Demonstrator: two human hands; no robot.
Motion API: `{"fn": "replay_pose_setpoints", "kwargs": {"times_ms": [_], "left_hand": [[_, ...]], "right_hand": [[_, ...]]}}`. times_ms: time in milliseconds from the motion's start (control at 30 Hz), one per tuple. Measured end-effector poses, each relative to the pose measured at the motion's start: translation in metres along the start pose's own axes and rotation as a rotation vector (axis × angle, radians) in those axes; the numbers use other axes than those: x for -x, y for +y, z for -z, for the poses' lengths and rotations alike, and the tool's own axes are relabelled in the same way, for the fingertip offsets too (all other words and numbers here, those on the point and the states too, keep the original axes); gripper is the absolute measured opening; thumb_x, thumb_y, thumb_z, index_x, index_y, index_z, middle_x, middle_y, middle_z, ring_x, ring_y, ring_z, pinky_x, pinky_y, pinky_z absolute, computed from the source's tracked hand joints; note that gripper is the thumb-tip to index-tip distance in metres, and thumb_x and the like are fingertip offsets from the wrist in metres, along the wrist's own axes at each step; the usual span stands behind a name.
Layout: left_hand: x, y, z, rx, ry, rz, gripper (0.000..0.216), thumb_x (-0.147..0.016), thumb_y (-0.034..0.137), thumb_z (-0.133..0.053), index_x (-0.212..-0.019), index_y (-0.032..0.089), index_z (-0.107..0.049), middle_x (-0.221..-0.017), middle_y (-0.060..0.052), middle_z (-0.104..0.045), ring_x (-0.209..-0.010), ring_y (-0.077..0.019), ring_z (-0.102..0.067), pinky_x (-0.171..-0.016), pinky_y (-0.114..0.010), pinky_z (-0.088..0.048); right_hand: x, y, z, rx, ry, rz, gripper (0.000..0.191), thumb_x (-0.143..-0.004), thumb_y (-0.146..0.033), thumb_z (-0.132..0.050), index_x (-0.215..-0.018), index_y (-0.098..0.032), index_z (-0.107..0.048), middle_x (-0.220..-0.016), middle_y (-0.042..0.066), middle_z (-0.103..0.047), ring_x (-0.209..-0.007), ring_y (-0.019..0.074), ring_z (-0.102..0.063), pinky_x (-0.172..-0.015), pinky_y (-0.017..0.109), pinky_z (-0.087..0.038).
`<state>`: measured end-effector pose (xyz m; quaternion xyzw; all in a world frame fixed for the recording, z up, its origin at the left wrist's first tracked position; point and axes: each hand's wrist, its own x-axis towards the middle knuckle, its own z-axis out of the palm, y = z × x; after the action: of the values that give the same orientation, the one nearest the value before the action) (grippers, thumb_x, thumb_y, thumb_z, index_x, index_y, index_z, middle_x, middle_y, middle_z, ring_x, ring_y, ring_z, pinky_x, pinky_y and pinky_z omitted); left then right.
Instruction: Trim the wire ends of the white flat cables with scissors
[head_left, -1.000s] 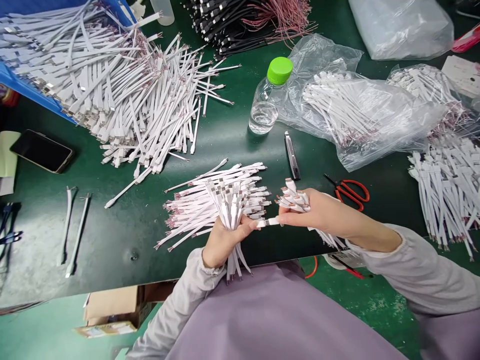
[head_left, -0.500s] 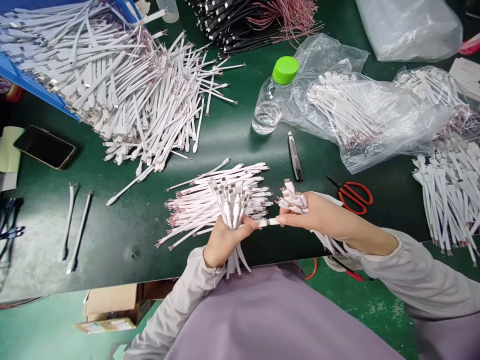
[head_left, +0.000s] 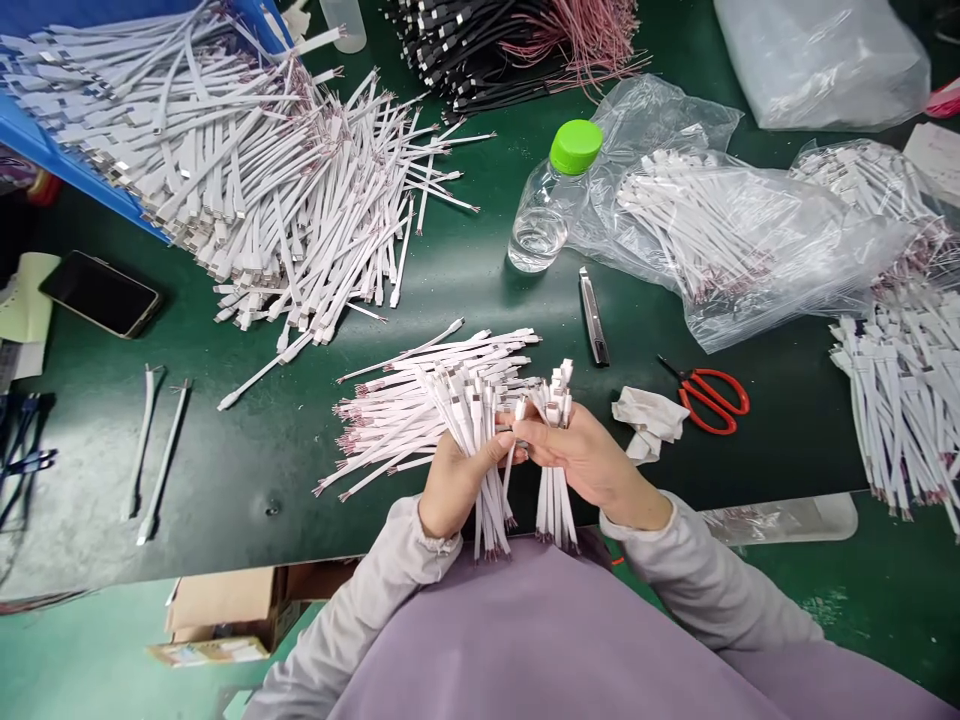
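My left hand (head_left: 459, 478) is closed round a bundle of short white USB cables (head_left: 491, 505), connectors up and stripped wire ends down. Close beside it, my right hand (head_left: 585, 455) grips a smaller bundle of the same white cables (head_left: 553, 500). The fingertips of both hands meet at a single white cable (head_left: 516, 440) between the bundles. Behind my left hand, a loose row of white cables (head_left: 405, 415) lies on the green table, partly hidden by the bundle.
A large heap of white cables (head_left: 300, 220) spills from a blue bin (head_left: 90, 165). A green-capped bottle (head_left: 544, 215), a box cutter (head_left: 592, 318), red-handled scissors (head_left: 711, 400) and a crumpled white cloth (head_left: 651, 418) lie ahead. Bagged cables (head_left: 697, 225) are at right, a phone (head_left: 100, 292) at left.
My right hand has moved left and turned, bringing its bundle upright beside the left one. The single cable now stands upright between the hands. The white cloth has come into view.
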<state>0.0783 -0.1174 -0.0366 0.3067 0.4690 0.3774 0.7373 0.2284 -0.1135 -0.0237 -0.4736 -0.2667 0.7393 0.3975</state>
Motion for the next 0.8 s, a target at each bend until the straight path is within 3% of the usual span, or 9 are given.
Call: {"fn": "replay_pose_setpoints", "kwargs": {"times_ms": [133,300,467,600,733,800], "left_hand": [[0.002,-0.001,0.004,-0.052,0.035,0.019,0.035,-0.078,0.042,-0.070,-0.099,0.015,-0.070,-0.091,-0.008,-0.072,-0.085,-0.0223,-0.067,-0.083,-0.035,-0.053],[0.003,-0.003,0.007,-0.132,0.044,0.002,0.029,-0.077,0.038,-0.072,-0.093,0.014,-0.070,-0.088,-0.008,-0.073,-0.080,-0.0213,-0.067,-0.081,-0.035,-0.053],[0.001,-0.002,0.004,-0.176,0.043,-0.064,0.026,-0.076,0.036,-0.073,-0.089,0.014,-0.069,-0.092,-0.008,-0.073,-0.087,-0.0222,-0.067,-0.086,-0.034,-0.052],[0.001,-0.004,0.004,-0.160,0.019,-0.084,0.028,-0.074,0.035,-0.075,-0.095,0.016,-0.070,-0.099,-0.008,-0.073,-0.095,-0.0237,-0.067,-0.091,-0.035,-0.050],[0.002,-0.005,0.005,-0.196,0.023,-0.075,0.031,-0.076,0.038,-0.073,-0.097,0.015,-0.069,-0.085,-0.006,-0.073,-0.080,-0.0218,-0.068,-0.081,-0.035,-0.054],[0.004,-0.004,0.006,-0.220,0.046,-0.096,0.033,-0.080,0.040,-0.068,-0.102,0.016,-0.069,-0.094,-0.007,-0.074,-0.088,-0.0236,-0.068,-0.084,-0.035,-0.053]], "right_hand": [[0.000,0.005,0.001,-0.016,0.124,0.070,0.031,-0.072,-0.036,-0.077,-0.069,-0.017,-0.052,-0.052,-0.009,-0.033,-0.045,0.0038,-0.023,-0.045,0.023,-0.018],[0.000,0.009,0.003,-0.050,0.119,0.096,0.030,-0.082,-0.041,-0.067,-0.069,-0.017,-0.053,-0.060,-0.003,-0.045,-0.051,0.0074,-0.036,-0.046,0.023,-0.026],[-0.001,0.009,0.002,-0.113,0.023,-0.049,0.031,-0.068,-0.038,-0.079,-0.076,-0.017,-0.058,-0.050,-0.009,-0.033,-0.047,0.0051,-0.025,-0.044,0.021,-0.022],[-0.002,0.009,0.002,-0.113,-0.021,-0.113,0.033,-0.067,-0.041,-0.080,-0.077,-0.014,-0.065,-0.051,-0.007,-0.035,-0.047,0.0046,-0.025,-0.044,0.021,-0.018],[-0.004,0.010,0.001,-0.102,0.032,-0.079,0.036,-0.061,-0.042,-0.083,-0.069,-0.014,-0.061,-0.058,-0.003,-0.048,-0.047,0.0042,-0.027,-0.043,0.022,-0.015],[-0.004,0.011,0.000,-0.085,0.084,-0.030,0.036,-0.062,-0.042,-0.083,-0.065,-0.015,-0.058,-0.055,-0.004,-0.045,-0.045,0.0037,-0.025,-0.042,0.022,-0.015]]}}
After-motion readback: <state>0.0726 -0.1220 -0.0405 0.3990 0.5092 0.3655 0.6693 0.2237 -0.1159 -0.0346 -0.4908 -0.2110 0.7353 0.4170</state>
